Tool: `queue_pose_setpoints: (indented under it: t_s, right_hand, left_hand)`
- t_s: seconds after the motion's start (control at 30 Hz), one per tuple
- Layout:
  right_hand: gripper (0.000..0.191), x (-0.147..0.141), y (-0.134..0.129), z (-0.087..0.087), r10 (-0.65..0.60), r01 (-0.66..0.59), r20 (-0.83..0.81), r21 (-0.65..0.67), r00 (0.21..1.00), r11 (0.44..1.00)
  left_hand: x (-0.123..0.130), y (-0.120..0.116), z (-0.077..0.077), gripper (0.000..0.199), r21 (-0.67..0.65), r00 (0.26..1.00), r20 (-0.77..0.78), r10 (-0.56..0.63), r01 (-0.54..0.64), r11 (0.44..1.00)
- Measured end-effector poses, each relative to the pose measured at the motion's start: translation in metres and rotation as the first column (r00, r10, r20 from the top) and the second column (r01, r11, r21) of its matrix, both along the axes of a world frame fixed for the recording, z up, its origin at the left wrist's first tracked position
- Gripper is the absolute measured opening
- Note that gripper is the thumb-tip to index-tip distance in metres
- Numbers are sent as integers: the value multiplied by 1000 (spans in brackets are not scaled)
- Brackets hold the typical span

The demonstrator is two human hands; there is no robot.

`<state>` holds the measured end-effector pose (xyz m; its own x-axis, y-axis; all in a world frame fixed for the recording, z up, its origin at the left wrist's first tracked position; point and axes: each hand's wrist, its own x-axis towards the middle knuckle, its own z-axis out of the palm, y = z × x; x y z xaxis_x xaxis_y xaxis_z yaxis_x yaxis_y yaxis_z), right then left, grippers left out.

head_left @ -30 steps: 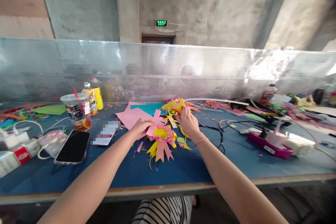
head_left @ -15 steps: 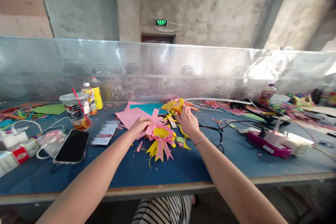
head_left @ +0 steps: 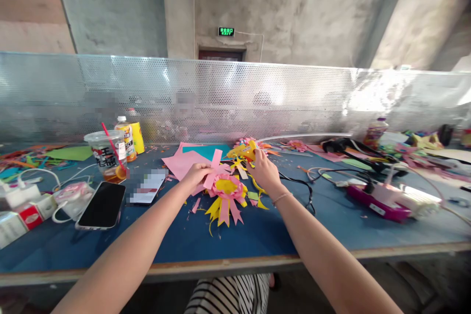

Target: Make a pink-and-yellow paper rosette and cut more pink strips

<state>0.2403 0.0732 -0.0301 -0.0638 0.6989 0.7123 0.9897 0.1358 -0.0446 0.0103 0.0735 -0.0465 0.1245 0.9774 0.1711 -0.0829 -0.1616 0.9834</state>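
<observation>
Between the fingers of my left hand [head_left: 196,176] is a pink paper strip [head_left: 215,159], its upper end pointing up and away. My right hand [head_left: 264,169] is closed round a yellow glue gun [head_left: 241,150], whose nozzle points left toward the strip's upper end; I cannot tell whether they touch. Just in front of both hands lies a paper rosette [head_left: 225,187] with a yellow centre, pink ruffled rim and pink and yellow tails. Yellow paper scraps [head_left: 259,201] and a small green piece [head_left: 252,196] lie beside it. Behind my left hand are pink sheets [head_left: 176,167] and a blue sheet [head_left: 200,149].
At left stand a plastic cup [head_left: 105,154] with a straw, a bottle [head_left: 125,137], a black-screened phone [head_left: 102,205] and chargers [head_left: 69,198]. A purple power strip [head_left: 377,202] and cables [head_left: 307,189] lie at right. A perforated metal screen [head_left: 221,98] runs along the back.
The pink strip in my left hand has tilted and shifted slightly. The glue gun has moved a little with my right hand. The rosette stays in place.
</observation>
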Motion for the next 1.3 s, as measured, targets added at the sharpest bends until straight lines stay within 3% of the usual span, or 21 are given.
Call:
queue_pose_setpoints:
  t_s: [0.23,0.4,0.5,0.6,0.67,0.7,0.77,0.87,0.97,1.07,1.17,1.3]
  right_hand:
    - [49,27,10,2,-115,89,-136,-183,984,979]
    - [44,57,23,-7,-352,275,-172,-357,920,893]
    - [38,64,28,-15,-396,314,-148,-392,906,865]
    - [36,54,27,-13,-227,191,-101,-279,969,941]
    - [40,36,21,-7,38,-44,-46,-136,998,990]
    - [41,25,15,-3,184,-184,-7,-49,983,982]
    - [41,1,2,2,424,-427,80,14,902,904]
    - [38,-32,-17,2,604,-612,209,-31,769,790]
    - [30,-49,-27,-3,701,-710,241,-59,672,701]
    - [23,-53,-30,-4,782,-790,175,-31,599,612]
    - [20,-55,-31,-1,841,-843,81,-26,535,538]
    - [15,-59,-34,1,864,-865,-58,8,500,502]
  left_hand:
    - [1,-5,6,19,-90,999,46,2,2,996]
    - [-1,-2,2,20,-9,998,44,37,-37,999]
    - [-2,2,-1,21,16,997,56,59,-60,998]
    - [-3,3,-1,21,20,993,94,70,-72,997]
    - [-1,1,2,21,0,987,147,69,-70,998]
    - [0,0,4,21,-15,982,176,71,-69,997]
    - [3,-5,8,20,-51,971,226,75,-66,997]
    - [7,-13,14,18,-83,952,304,37,-12,996]
    - [9,-18,17,17,-85,933,358,-35,70,994]
    - [10,-20,19,18,-76,932,359,-59,92,993]
    - [10,-20,19,21,-38,924,382,-23,40,998]
    - [9,-17,17,25,34,925,379,37,-53,998]
